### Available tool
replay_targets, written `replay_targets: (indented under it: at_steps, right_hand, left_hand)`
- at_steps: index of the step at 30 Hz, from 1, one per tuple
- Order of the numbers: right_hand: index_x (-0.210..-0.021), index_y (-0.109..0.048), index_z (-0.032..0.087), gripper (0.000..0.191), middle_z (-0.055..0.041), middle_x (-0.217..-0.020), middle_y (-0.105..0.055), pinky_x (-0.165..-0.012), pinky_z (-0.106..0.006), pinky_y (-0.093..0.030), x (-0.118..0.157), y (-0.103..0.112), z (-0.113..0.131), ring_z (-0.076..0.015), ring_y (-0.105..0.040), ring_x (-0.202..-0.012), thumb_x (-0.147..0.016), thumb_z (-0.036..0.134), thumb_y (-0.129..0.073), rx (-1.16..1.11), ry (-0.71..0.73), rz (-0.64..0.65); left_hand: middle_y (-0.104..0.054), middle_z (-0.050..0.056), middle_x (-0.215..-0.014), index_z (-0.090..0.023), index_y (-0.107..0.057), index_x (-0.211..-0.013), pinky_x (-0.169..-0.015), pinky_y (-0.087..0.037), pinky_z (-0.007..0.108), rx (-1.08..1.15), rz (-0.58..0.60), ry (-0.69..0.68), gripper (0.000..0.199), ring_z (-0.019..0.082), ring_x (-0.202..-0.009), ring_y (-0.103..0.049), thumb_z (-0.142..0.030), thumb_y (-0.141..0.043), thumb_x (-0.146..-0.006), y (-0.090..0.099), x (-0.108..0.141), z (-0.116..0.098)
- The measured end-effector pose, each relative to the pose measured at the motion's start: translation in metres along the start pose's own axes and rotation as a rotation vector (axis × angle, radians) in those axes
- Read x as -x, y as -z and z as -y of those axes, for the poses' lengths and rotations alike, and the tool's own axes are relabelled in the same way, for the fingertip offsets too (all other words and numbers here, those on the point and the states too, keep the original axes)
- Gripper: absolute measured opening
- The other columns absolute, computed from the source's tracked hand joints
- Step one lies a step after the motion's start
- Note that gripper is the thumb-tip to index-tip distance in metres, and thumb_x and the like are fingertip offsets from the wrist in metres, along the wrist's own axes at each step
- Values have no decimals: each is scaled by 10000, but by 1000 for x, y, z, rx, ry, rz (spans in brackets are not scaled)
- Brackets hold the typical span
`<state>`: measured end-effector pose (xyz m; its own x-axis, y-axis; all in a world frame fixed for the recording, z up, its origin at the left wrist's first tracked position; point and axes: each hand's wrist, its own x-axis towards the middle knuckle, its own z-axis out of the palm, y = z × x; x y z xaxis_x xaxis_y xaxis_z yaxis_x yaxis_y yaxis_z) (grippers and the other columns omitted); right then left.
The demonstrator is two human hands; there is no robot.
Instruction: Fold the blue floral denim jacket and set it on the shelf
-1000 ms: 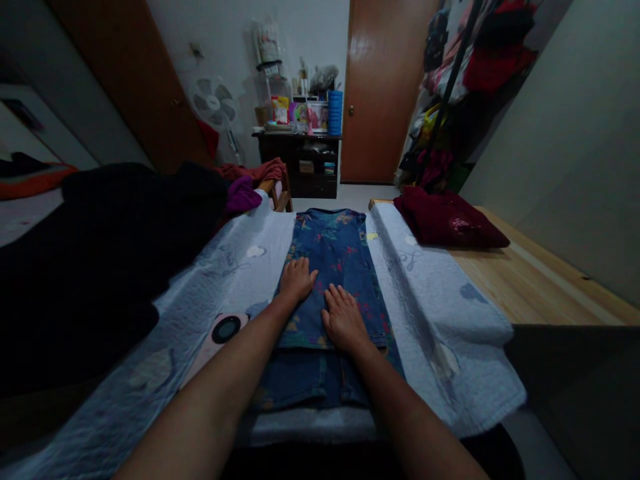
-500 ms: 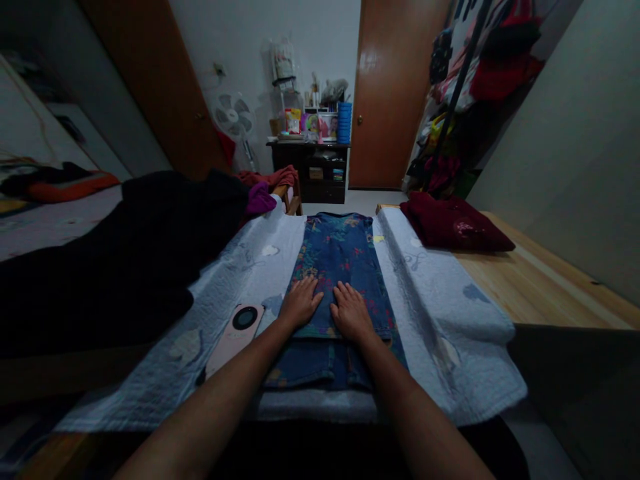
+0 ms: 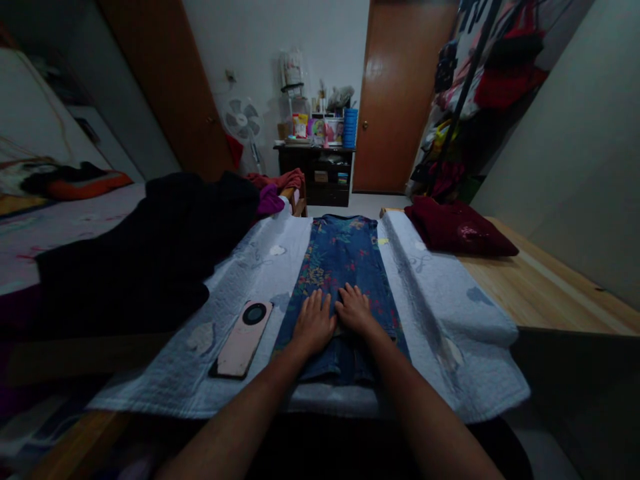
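Note:
A pair of blue denim trousers with a floral print (image 3: 345,257) lies folded lengthwise, waistband at the far end and leg hems towards me. My left hand (image 3: 315,323) rests palm down on the near part, fingers stretched forward. Just right of it, my right hand (image 3: 356,310) also lies flat on the denim, fingers slightly spread. The two hands nearly touch at the thumbs, and neither grips the cloth. Beneath the trousers is a pale quilted cover (image 3: 430,320). A pink phone (image 3: 243,340) with a round black camera ring lies left of my left forearm.
A dark garment (image 3: 165,247) is heaped at the left. On the wooden surface (image 3: 560,300) at the right sits a folded maroon garment (image 3: 460,230). Farther back stand a white fan (image 3: 243,120), a dark cabinet (image 3: 325,177) and a wooden door (image 3: 385,100).
My left hand has slid right and slightly nearer, closer to my right hand. The trousers' near left edge has shifted inward. More of the phone shows, and the view has turned slightly left.

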<state>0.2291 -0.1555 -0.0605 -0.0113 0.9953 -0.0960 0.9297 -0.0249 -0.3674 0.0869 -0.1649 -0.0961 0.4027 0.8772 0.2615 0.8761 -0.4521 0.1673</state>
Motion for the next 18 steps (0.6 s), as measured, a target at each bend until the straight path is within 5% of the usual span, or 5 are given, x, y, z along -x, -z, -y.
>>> replay_targets:
  at_steps: [6,18]
  right_hand:
    - [-1449,-426,165,519,-99,-1567,-304,-1157,-453,-158,10,-6,8,-254,-192,-1461,-961,329,-356,31,27,-155]
    - [-1501,-342,167,611,-121,-1590,-234,-1160,-424,-145,18,-1,-18,-278,-184,-1465,-977,479,-331,118,41,-105]
  left_hand:
    - [-419,215,-1484,-92,-464,-1389,-1148,-271,498,-11,-20,5,528,331,-1410,-336,-351,-426,-931,4,0,-2]
    - [-421,209,-1484,-102,-452,-1406,-1124,-311,501,-95,-14,6,567,338,-1400,-350,-424,-420,-940,4,1,-3]
